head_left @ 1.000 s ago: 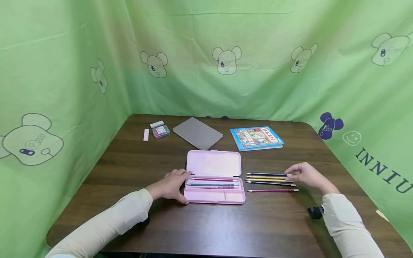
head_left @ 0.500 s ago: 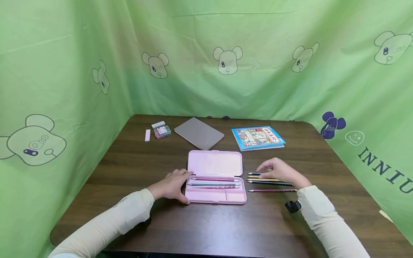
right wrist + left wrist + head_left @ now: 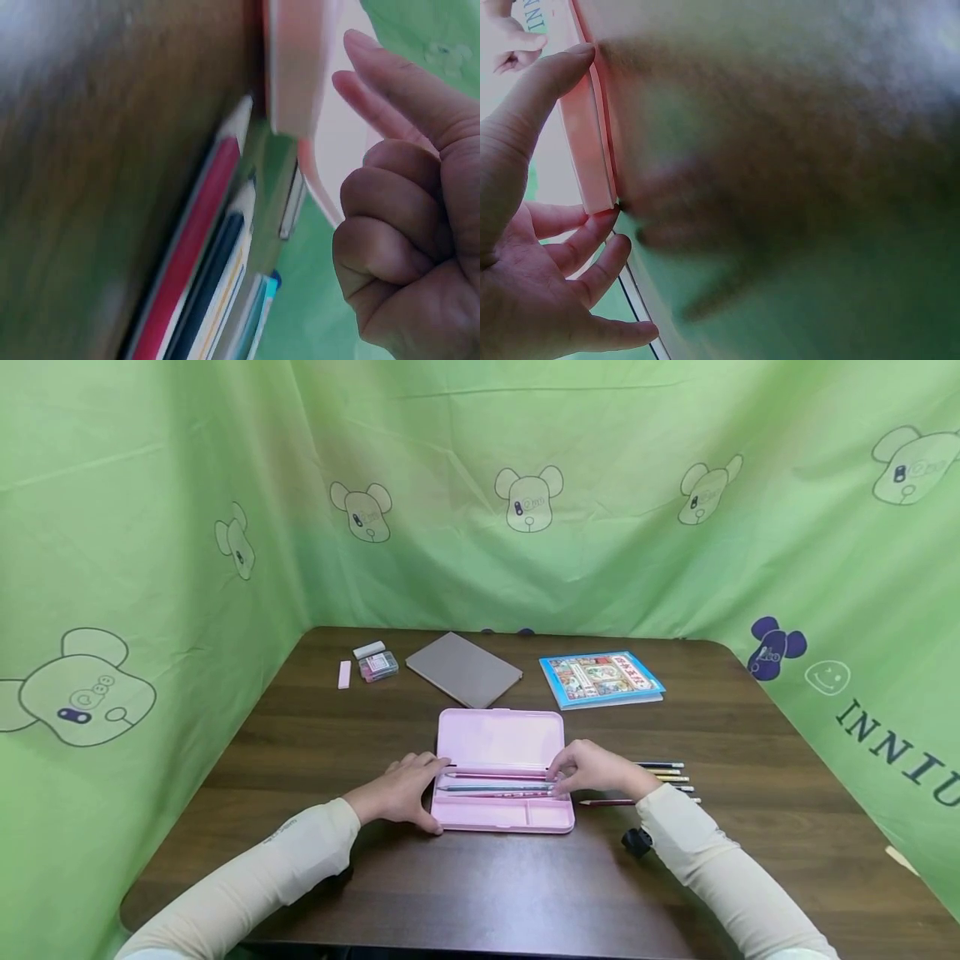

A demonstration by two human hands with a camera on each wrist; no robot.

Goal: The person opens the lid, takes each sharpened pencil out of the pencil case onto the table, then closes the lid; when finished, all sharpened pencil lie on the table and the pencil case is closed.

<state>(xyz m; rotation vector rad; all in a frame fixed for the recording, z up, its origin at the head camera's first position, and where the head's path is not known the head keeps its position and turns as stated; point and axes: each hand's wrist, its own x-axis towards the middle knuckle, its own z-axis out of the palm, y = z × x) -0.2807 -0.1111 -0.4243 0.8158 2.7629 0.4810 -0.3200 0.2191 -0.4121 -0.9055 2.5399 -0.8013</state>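
Note:
A pink pencil case (image 3: 480,815) lies open, its lid tipped back. My left hand (image 3: 401,789) grips its left end; in the left wrist view the thumb is on the near side and fingertips at the far corner. A grey-blue pencil (image 3: 487,788) and pinkish pencils lie inside the long compartment. My right hand (image 3: 596,770) reaches over the case's right end, close to the pencils' ends. In the right wrist view, its thumb (image 3: 401,79) and forefinger stand slightly apart with nothing visible between, the other fingers curled.
Several pencils (image 3: 663,766) lie side by side right of the case, partly hidden by the right hand. A maroon pencil (image 3: 603,802) lies nearer. Behind are a grey notebook (image 3: 465,668), a blue picture book (image 3: 600,679), a small clear box (image 3: 378,666) and a pink strip (image 3: 344,675).
My right hand has moved left from the ends of the loose pencils, across them, to the case's right end. The left hand stays on the case.

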